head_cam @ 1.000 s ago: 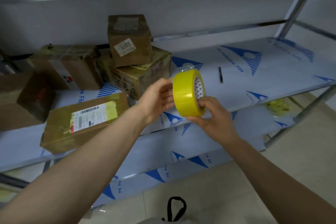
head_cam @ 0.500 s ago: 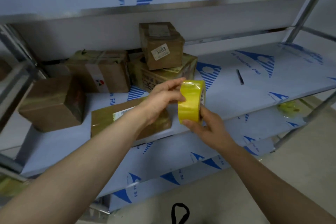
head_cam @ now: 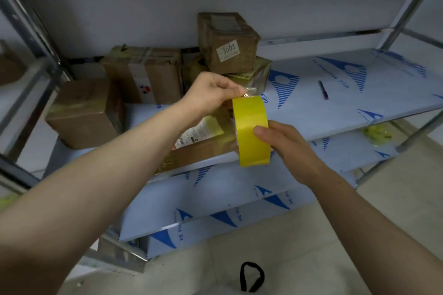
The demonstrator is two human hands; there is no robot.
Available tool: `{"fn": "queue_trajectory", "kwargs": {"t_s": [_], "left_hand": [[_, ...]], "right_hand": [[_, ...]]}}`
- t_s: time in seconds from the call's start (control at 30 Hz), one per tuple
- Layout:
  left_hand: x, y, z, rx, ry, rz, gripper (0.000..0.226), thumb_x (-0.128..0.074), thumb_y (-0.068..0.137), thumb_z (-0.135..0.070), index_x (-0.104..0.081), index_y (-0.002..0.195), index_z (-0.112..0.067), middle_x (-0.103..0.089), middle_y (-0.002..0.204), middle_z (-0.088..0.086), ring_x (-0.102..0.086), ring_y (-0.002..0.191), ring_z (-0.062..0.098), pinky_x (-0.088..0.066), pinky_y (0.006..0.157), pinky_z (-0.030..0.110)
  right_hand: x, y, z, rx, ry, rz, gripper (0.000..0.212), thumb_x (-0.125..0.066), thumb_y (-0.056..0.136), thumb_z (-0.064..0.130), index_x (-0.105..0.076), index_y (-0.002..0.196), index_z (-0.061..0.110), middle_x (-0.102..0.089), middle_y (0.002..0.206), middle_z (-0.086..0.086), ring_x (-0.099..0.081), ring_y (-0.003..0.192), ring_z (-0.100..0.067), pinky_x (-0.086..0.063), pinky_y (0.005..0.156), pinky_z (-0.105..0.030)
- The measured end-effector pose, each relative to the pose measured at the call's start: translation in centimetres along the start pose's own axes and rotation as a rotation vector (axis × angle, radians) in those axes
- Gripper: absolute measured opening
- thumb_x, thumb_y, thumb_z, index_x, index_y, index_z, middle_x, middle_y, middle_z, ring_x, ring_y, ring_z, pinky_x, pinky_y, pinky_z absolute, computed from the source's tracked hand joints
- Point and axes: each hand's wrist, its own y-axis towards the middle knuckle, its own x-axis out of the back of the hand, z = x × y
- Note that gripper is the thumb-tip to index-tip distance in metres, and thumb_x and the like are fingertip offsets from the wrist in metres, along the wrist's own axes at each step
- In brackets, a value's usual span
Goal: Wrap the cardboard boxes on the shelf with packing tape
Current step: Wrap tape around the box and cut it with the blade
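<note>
Gripping the yellow tape roll (head_cam: 251,127) in the right hand (head_cam: 285,143), laying the thumb across the outer band and curling the other fingers round the far side, mostly out of sight. Pinching the clear free end (head_cam: 250,91) between thumb and forefinger of the left hand (head_cam: 211,96), right at the top of the roll, folding the remaining fingers into the palm.

Holding the roll in the air over the front edge of the middle shelf (head_cam: 335,115), touching nothing but the two hands, standing it on its rim with the core axis running roughly left to right. Apparently peeling off a starting length; not yet wrapping any box.

Working just above and to the right of the flat labelled box (head_cam: 203,146) at the shelf's front edge, its long side following that edge, part of it hiding behind the left forearm. Placing the left hand, with the tape end, nearer to that box than the right. Likely needing a pull down and to the left to land the end on the box top.

Leaving the small box marked 3003 (head_cam: 227,40) stacked at the back, and the pen (head_cam: 323,90) well apart to the right.
</note>
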Motion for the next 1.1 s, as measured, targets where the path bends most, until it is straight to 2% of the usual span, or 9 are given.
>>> {"fn": "queue_trajectory", "kwargs": {"t_s": [0.1, 0.2, 0.33, 0.4, 0.53, 0.63, 0.77, 0.9, 1.1], "left_hand": [[0.6, 0.8, 0.3, 0.092, 0.059, -0.073, 0.016, -0.064, 0.088, -0.007, -0.066, 0.072, -0.009, -0.066, 0.054, -0.004, -0.061, 0.053, 0.010, -0.055, 0.061, 0.025], [2.3, 2.1, 0.1, 0.148, 0.055, -0.223, 0.019, -0.060, 0.092, -0.009, -0.061, 0.073, -0.007, -0.066, 0.057, -0.002, -0.060, 0.044, 0.004, -0.053, 0.058, 0.022], [5.4, 3.7, 0.9, 0.226, 0.131, -0.348, 0.014, -0.061, 0.092, -0.013, -0.062, 0.080, -0.007, -0.065, 0.075, 0.004, -0.062, 0.057, 0.010, -0.054, 0.072, 0.024], [5.8, 4.4, 2.1, 0.282, 0.197, -0.313, 0.013, -0.063, 0.091, -0.016, -0.063, 0.080, -0.009, -0.066, 0.077, 0.003, -0.061, 0.058, 0.007, -0.051, 0.060, 0.017], [5.6, 6.4, 4.2, 0.307, 0.285, -0.270, 0.011, -0.063, 0.091, -0.014, -0.062, 0.082, -0.008, -0.064, 0.086, 0.005, -0.058, 0.066, 0.007, -0.043, 0.043, 0.008], [5.9, 7.9, 5.6, 0.309, 0.246, -0.257, 0.016, -0.063, 0.091, -0.013, -0.059, 0.076, -0.010, -0.061, 0.079, 0.003, -0.057, 0.066, 0.008, -0.039, 0.040, 0.005], [6.2, 9.8, 7.4, 0.339, 0.221, -0.245, 0.009, -0.065, 0.089, -0.010, -0.063, 0.083, -0.004, -0.063, 0.079, 0.008, -0.059, 0.063, 0.010, -0.049, 0.048, 0.010], [6.3, 10.7, 9.1, 0.370, 0.210, -0.203, 0.012, -0.064, 0.089, -0.008, -0.063, 0.078, -0.003, -0.063, 0.075, 0.010, -0.061, 0.063, 0.014, -0.054, 0.053, 0.017], [6.3, 11.8, 10.9, 0.395, 0.195, -0.178, 0.016, -0.066, 0.088, -0.007, -0.062, 0.073, -0.006, -0.063, 0.068, 0.009, -0.060, 0.064, 0.020, -0.056, 0.085, 0.041]], "right_hand": [[-0.5, -0.6, 0.8, 0.017, 0.019, -0.041, 0.027, -0.075, 0.074, 0.027, -0.068, 0.095, 0.012, -0.072, 0.086, -0.007, -0.068, 0.080, -0.016, -0.057, 0.071, -0.029], [-0.7, -1.7, 1.1, -0.036, 0.073, -0.044, 0.031, -0.066, 0.068, 0.033, -0.068, 0.085, 0.007, -0.070, 0.069, -0.003, -0.066, 0.062, -0.012, -0.053, 0.056, -0.022], [-0.8, -3.1, 0.3, -0.103, 0.144, 0.001, 0.010, -0.076, 0.070, 0.024, -0.072, 0.072, 0.015, -0.070, 0.065, -0.003, -0.066, 0.059, -0.011, -0.052, 0.054, -0.019], [-1.2, -3.0, -0.6, -0.124, 0.140, -0.040, 0.022, -0.062, 0.072, 0.031, -0.070, 0.078, 0.012, -0.071, 0.067, -0.002, -0.067, 0.061, -0.010, -0.052, 0.057, -0.019], [-3.0, -1.4, -1.6, -0.165, 0.099, -0.148, 0.050, -0.063, 0.073, 0.052, -0.067, 0.080, 0.003, -0.068, 0.071, -0.018, -0.066, 0.065, -0.029, -0.055, 0.066, -0.044], [-3.7, 0.0, -1.5, -0.166, 0.063, -0.220, 0.067, -0.064, 0.073, 0.066, -0.064, 0.078, 0.000, -0.065, 0.070, -0.024, -0.064, 0.064, -0.034, -0.055, 0.067, -0.051], [-3.9, 2.0, -1.2, -0.237, 0.079, -0.294, 0.041, -0.060, 0.082, 0.045, -0.068, 0.062, 0.009, -0.069, 0.062, -0.012, -0.065, 0.059, -0.026, -0.056, 0.065, -0.041], [-4.2, 3.2, -1.5, -0.303, 0.060, -0.316, 0.044, -0.059, 0.090, 0.038, -0.067, 0.063, 0.005, -0.068, 0.060, -0.017, -0.063, 0.057, -0.028, -0.055, 0.066, -0.043], [-4.5, 4.2, -2.0, -0.359, 0.021, -0.357, 0.044, -0.059, 0.089, 0.037, -0.063, 0.052, 0.014, -0.064, 0.051, -0.010, -0.061, 0.049, -0.019, -0.053, 0.057, -0.029]]}}
